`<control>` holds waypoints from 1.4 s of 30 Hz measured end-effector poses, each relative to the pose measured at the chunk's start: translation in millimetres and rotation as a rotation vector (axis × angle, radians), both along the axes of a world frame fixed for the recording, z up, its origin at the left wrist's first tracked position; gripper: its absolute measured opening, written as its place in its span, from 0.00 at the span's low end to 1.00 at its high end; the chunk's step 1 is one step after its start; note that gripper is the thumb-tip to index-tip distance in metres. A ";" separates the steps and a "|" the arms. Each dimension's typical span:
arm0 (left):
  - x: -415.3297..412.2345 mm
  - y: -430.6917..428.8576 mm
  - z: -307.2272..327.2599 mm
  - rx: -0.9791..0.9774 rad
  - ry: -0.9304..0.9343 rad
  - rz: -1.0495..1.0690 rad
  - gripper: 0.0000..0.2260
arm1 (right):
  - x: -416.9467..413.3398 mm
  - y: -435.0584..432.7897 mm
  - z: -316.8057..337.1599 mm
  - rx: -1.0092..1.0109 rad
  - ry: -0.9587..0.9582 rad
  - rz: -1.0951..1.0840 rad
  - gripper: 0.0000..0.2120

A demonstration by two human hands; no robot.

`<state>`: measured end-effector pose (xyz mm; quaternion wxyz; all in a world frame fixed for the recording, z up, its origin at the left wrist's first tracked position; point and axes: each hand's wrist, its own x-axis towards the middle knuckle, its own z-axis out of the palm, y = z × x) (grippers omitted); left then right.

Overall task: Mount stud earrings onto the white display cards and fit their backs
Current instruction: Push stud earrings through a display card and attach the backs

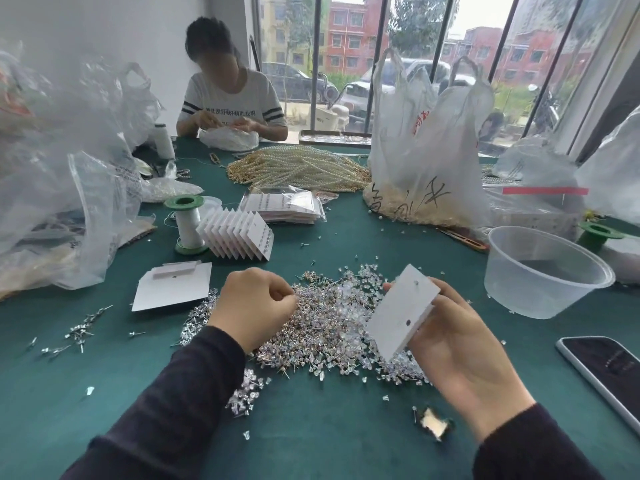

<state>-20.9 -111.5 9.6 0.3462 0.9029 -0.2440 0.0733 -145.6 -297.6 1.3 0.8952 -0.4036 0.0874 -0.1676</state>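
Card in hand [398, 315]: white, rectangular, tilted; long axis runs from lower left to upper right, face toward the wearer, 2 small holes visible.
Location of card: above the right side of the heap, off the table.
Right hand [453, 344]: palm up, fingers wrapped behind the card, thumb at its upper edge, gripping it.
Left hand [254, 306]: knuckles up, fingers curled in a pinch over the heap; whether it holds a stud cannot be told.
Heap of studs and clear backs [322, 327]: loose on the green table [104, 375], between both hands.
Spare cards [173, 287]: flat, left of the heap.
Card row [239, 237]: upright, fanned, beside a spool [187, 225].
Tub [543, 271]: clear plastic, right.
Phone [609, 370]: right edge.
Opposite: 1 seated person [232, 98], pearl strands [298, 168], bags [426, 147].
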 end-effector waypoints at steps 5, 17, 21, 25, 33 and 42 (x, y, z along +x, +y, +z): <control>-5.4 -1.5 5.4 -0.225 0.286 -0.081 0.04 | 14.0 6.0 7.1 0.121 0.082 0.162 0.34; -22.2 -1.7 21.0 -0.682 0.880 -0.408 0.12 | 24.2 18.1 -3.7 0.114 0.142 0.366 0.42; -18.8 -2.5 14.8 -0.734 0.905 -0.406 0.10 | 23.4 19.2 -7.4 0.110 0.145 0.346 0.46; -22.9 -7.4 10.2 -0.705 0.856 -0.471 0.03 | 23.8 22.8 -9.7 0.065 0.110 0.381 0.37; -19.5 -7.8 6.4 -0.597 0.695 -0.346 0.02 | 22.7 24.8 -7.3 0.056 0.075 0.337 0.26; -2.8 6.0 0.3 -0.350 0.503 -0.154 0.08 | 20.6 20.6 -3.8 0.045 0.148 0.250 0.44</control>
